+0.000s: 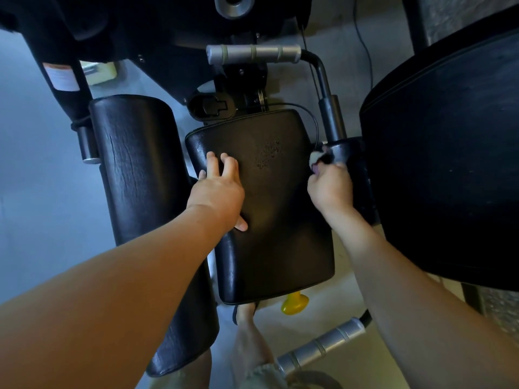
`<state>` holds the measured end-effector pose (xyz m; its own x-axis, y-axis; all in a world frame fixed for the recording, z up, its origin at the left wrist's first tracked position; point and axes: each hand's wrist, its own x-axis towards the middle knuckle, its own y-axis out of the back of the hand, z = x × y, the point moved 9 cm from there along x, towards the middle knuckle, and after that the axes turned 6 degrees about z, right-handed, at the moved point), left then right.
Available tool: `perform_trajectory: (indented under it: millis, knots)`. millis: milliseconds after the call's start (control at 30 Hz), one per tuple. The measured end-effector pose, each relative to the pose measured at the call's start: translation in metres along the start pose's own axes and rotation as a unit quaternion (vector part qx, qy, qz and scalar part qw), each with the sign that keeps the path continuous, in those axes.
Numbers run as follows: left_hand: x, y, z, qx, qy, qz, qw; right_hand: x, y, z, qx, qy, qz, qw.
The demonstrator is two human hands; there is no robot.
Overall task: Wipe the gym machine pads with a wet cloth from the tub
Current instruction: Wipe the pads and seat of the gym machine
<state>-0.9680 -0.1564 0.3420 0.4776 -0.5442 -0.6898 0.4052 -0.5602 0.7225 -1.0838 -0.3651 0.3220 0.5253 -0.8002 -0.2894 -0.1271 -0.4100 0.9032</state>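
A black seat pad (280, 220) lies in the middle of the head view, with a patch of wet droplets near its far end. My left hand (220, 189) rests flat on its left side, fingers spread. My right hand (331, 186) is closed around a small white and dark cloth (318, 158), pressing it against a small black roller pad (351, 161) beside the seat's right edge. A long black pad (134, 169) stands to the left. A large black back pad (449, 153) fills the right. The tub is out of sight.
A grey handle (252, 53) crosses above the seat and another grey handle (320, 346) sits low near my legs. A yellow adjustment knob (295, 303) pokes out under the seat's near end. A thin cable (311, 119) loops by the seat's far right corner. Grey floor lies left.
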Motion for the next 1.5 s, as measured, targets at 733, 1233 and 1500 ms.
perform_trajectory:
  millis: [733, 1233, 1500]
  knots:
    - [-0.004, 0.007, 0.002, -0.011, -0.02, 0.016, 1.0, -0.006, 0.022, -0.006, -0.003, 0.069, 0.13, 0.989]
    - [-0.009, 0.013, 0.004, -0.02, -0.009, -0.007, 1.0, -0.022, 0.029, -0.015, 0.108, 0.03, 0.11, 0.988]
    - [-0.01, 0.014, 0.005, -0.016, -0.008, -0.008, 1.0, -0.033, -0.009, -0.014, 0.102, 0.118, 0.014, 0.988]
